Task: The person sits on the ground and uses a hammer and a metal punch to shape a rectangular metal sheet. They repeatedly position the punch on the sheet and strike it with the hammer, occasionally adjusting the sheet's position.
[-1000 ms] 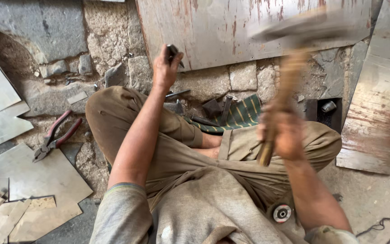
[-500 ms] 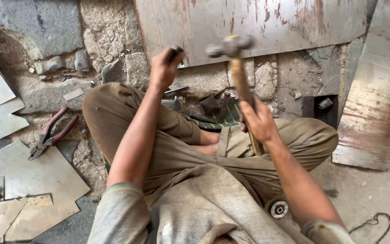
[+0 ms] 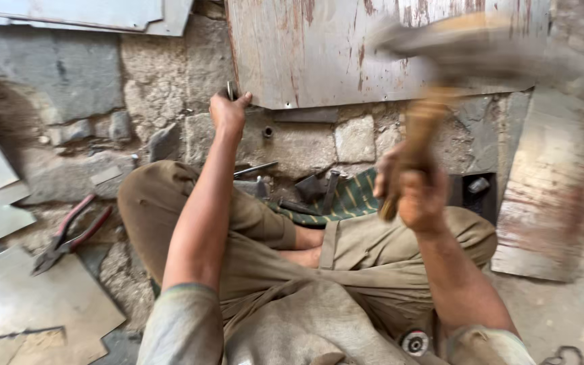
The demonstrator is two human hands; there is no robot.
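Observation:
I sit cross-legged on a stone floor. My left hand (image 3: 228,111) grips a small dark chisel (image 3: 230,88) held against the lower left corner of a large rusty metal sheet (image 3: 319,54). My right hand (image 3: 417,192) is closed around the wooden handle of a hammer (image 3: 434,74), which is raised high and blurred by motion, its head above and to the right of the chisel.
Red-handled tin snips (image 3: 69,233) lie on the floor at left beside flat metal sheets (image 3: 42,304). Several small tools (image 3: 305,189) and a green striped cloth (image 3: 353,199) lie by my feet. Another rusty sheet (image 3: 549,196) lies at right.
Half a second ago the hammer was down near the chisel; it has swung back up and to the right. My left hand stays on the chisel at the sheet's corner.

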